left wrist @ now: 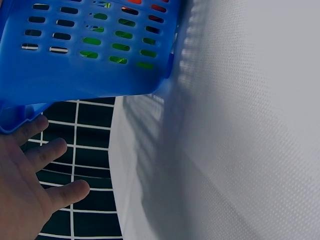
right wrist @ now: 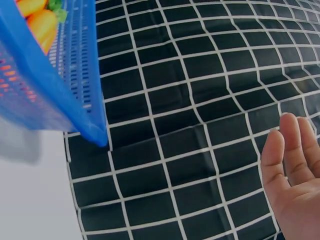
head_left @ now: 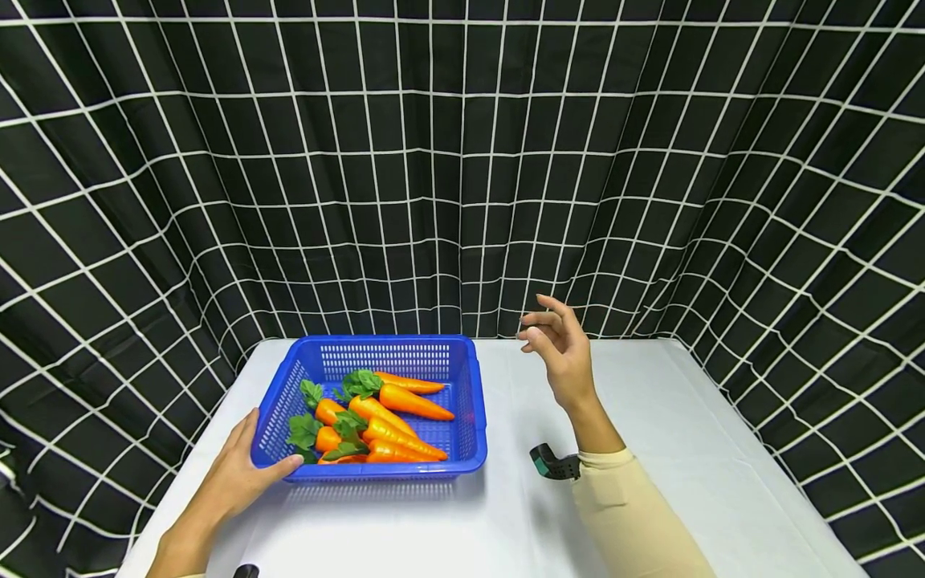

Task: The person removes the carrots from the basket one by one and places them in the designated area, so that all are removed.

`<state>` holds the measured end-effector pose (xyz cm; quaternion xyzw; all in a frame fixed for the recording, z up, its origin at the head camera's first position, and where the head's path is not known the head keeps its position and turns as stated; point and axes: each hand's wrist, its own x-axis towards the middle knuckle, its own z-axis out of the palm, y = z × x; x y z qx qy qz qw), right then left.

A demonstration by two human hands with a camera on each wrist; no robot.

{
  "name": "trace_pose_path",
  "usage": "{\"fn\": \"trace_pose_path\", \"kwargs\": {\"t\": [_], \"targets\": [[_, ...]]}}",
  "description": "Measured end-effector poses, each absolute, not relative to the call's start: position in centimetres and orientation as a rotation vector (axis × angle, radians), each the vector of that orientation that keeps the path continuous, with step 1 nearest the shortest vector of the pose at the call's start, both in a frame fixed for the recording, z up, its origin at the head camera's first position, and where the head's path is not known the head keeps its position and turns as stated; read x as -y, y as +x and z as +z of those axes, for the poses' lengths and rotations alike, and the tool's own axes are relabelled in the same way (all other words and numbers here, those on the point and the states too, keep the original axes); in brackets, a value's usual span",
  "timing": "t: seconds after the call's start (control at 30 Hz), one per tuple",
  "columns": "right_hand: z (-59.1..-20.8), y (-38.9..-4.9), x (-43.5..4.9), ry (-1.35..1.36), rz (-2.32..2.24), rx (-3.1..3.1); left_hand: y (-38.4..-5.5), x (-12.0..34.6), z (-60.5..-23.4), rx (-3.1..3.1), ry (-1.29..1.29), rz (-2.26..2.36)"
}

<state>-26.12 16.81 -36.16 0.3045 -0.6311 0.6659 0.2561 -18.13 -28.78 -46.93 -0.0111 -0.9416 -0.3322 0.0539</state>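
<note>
A blue plastic basket [head_left: 473, 401] with slotted walls holds several orange carrots [head_left: 415, 403] with green leafy tops [head_left: 305, 431]. My left hand [head_left: 234, 474] is at the basket's front left corner, thumb along the rim. In the left wrist view, the fingers [left wrist: 67, 194] of that hand are spread and fairly straight beside the blue wall. To the right of the basket my right hand [head_left: 567, 357] is raised above the table, fingers loosely bent, nothing held. The right wrist view shows its fingers [right wrist: 295, 150] apart from the basket.
A white cloth-covered table [head_left: 405, 534] lies under the basket. Black curtains with a white grid [head_left: 462, 177] stand around the back and sides. A dark strap with a device [head_left: 552, 463] sits on my right wrist.
</note>
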Motion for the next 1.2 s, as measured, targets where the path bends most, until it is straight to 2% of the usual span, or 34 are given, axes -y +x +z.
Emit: {"fn": "trace_pose_path", "kwargs": {"t": [1.2], "targets": [[-36.6,-28.6,-8.1,0.882,2.013,1.820,-18.1,28.8,-46.9,2.833,-0.057,-1.035]]}}
